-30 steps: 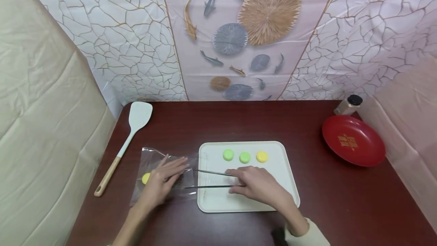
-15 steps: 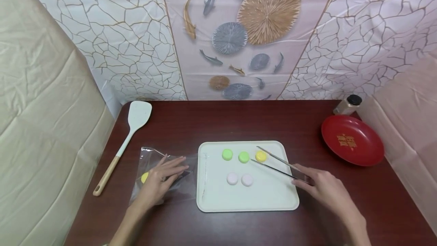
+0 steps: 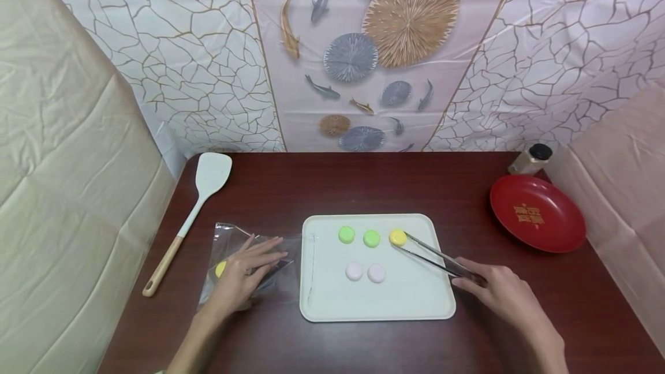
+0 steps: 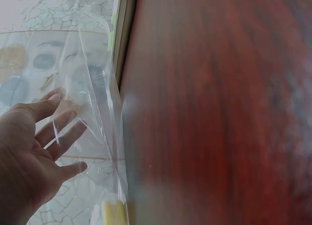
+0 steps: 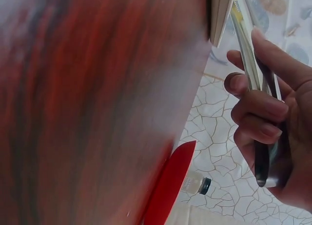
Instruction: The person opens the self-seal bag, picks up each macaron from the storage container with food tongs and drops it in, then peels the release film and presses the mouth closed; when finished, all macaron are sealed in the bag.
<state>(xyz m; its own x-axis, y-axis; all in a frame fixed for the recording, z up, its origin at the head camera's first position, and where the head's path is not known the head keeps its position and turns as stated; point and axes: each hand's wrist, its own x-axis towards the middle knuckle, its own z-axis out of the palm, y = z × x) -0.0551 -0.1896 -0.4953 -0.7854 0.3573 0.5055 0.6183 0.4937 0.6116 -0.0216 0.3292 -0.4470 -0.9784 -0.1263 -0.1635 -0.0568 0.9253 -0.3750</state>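
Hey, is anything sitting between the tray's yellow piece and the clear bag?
Yes: two green pieces sit on the white tray, in a row from the yellow piece toward the clear bag.

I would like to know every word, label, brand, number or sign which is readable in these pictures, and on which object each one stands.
No text can be read with certainty.
Red plate: gold characters, too small and blurred to read.
Jar: no readable label.
Tongs, tray, bag, spatula: no writing that I can see.
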